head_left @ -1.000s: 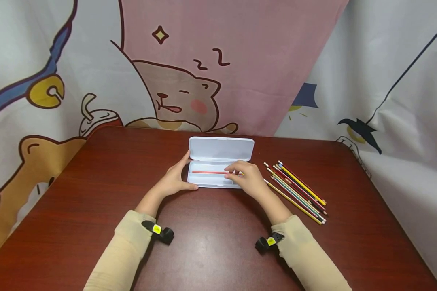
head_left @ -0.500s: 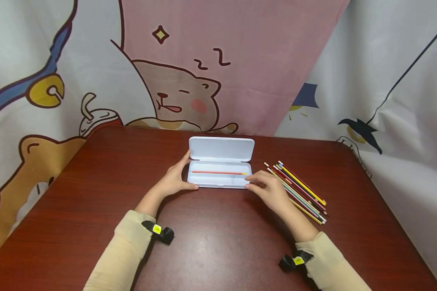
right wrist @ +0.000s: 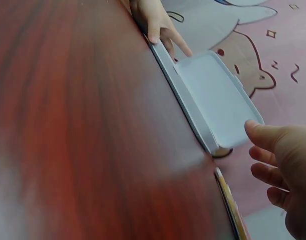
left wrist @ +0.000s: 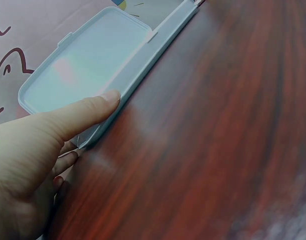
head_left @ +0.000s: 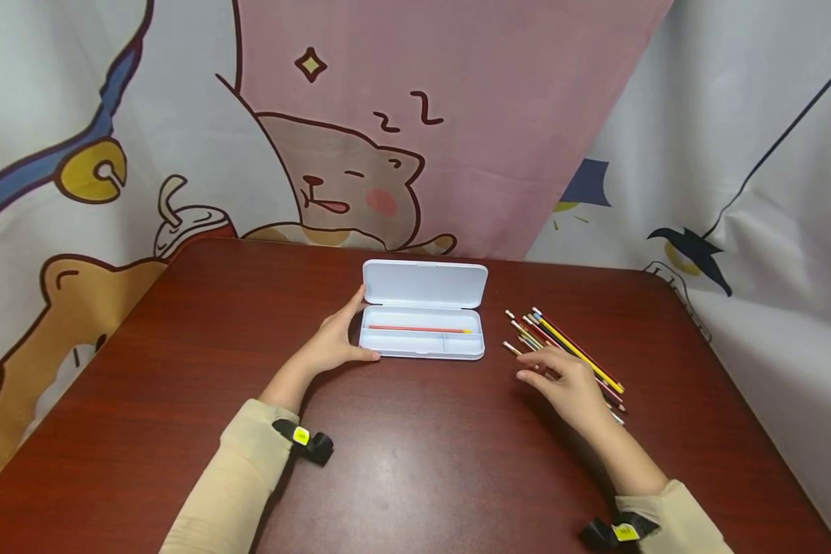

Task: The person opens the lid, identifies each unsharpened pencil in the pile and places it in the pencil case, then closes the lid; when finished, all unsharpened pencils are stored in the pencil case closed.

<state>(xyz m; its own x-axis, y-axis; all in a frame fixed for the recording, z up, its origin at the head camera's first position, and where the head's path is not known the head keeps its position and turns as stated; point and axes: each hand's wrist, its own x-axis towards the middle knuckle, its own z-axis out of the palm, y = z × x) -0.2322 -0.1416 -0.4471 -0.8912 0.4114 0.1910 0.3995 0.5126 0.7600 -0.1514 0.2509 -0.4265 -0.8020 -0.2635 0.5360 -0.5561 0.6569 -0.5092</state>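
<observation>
A white pencil case (head_left: 422,355) stands on the table with its lid (head_left: 425,284) raised. In its long compartment lies a red pencil (head_left: 415,329) with a yellow end. My left hand (head_left: 330,340) holds the case at its left end, thumb on the front wall and fingers round the side, as the left wrist view shows. To the right of the case, my right hand (head_left: 568,386) hovers by a loose bunch of pencils (head_left: 582,355), covering part of them. Its fingers are loosely bent with nothing between them; in the right wrist view the thumb (right wrist: 262,134) stands apart from the fingers.
The reddish-brown wooden table (head_left: 402,462) reaches back to a printed cloth (head_left: 492,154) with cartoon animals. The bunch of several pencils lies slanted, right of the case. A small divided compartment (head_left: 462,343) sits at the case's front right.
My right hand has let go of the red pencil inside the case and moved right and nearer, over to the loose pencils. My left hand has stayed on the case.
</observation>
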